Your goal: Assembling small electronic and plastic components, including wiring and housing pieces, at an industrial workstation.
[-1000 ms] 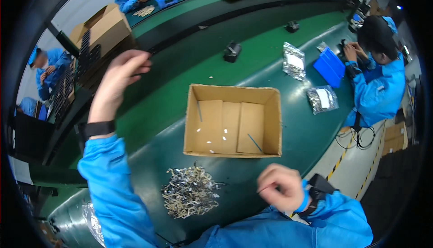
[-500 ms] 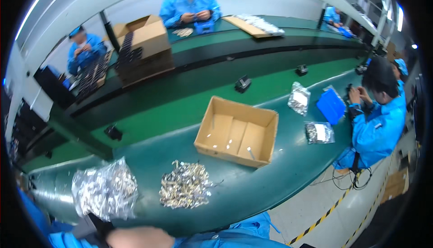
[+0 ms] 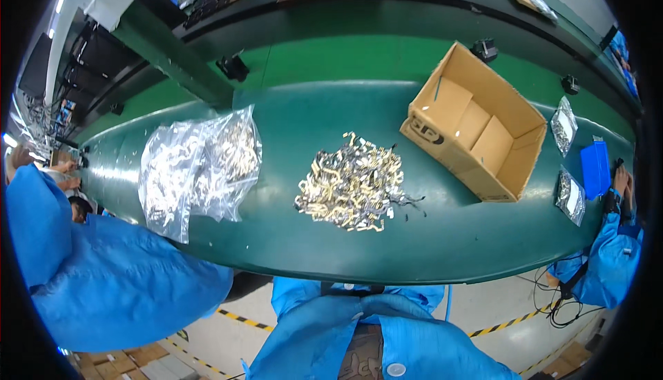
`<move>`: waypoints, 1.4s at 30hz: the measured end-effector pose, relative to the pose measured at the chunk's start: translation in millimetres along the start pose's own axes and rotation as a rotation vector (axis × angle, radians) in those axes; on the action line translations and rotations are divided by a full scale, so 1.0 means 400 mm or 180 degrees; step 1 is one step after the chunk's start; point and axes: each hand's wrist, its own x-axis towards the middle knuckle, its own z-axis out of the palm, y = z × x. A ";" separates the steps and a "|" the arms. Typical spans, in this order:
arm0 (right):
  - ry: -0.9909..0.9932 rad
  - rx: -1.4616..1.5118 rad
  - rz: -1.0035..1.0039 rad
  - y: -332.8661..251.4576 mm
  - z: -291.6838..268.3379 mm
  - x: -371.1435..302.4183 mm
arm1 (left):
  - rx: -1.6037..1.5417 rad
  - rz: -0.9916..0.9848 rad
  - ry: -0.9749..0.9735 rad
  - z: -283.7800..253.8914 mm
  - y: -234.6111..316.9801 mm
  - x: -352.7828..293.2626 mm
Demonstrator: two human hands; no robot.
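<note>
Neither of my hands shows; only the front of my blue jacket (image 3: 304,338) is at the lower edge. Ahead of it on the green table lies a loose heap of small pieces (image 3: 352,183), gold-coloured, silvery and black, with thin dark strands at its right side. Their exact kind cannot be made out. Left of the heap, clear plastic bags (image 3: 166,179) full of similar small pieces lie against each other. An open cardboard box (image 3: 449,148) sits to the heap's right, tilted in view, with a few light scraps inside.
A person in a blue sleeve (image 3: 131,276) sits close on my left. Another person (image 3: 608,255) works at the far right, by a blue bin (image 3: 595,169) and small bags (image 3: 570,197). Beyond the table runs a green belt (image 3: 311,59) with black parts (image 3: 233,68), beside a green post (image 3: 166,55).
My view has swung down and left, so heap, bags and box sit higher and farther right. A blurred hand with a dark wristband at the lower left has left the picture.
</note>
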 end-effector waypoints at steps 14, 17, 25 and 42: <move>-0.0571 -0.0161 0.0218 0.014 0.029 -0.040 | -0.0191 -0.0285 -0.0067 0.043 -0.070 0.052; -0.0647 -0.0164 0.0259 0.015 0.035 -0.062 | -0.0181 -0.0318 -0.0080 0.040 -0.083 0.040; -0.0840 -0.0240 0.0292 0.023 0.060 -0.074 | -0.0133 -0.0375 -0.0145 0.026 -0.129 0.058; -0.1481 -0.0387 -0.0053 0.073 0.058 -0.087 | 0.0009 -0.0391 -0.0210 0.003 -0.208 0.078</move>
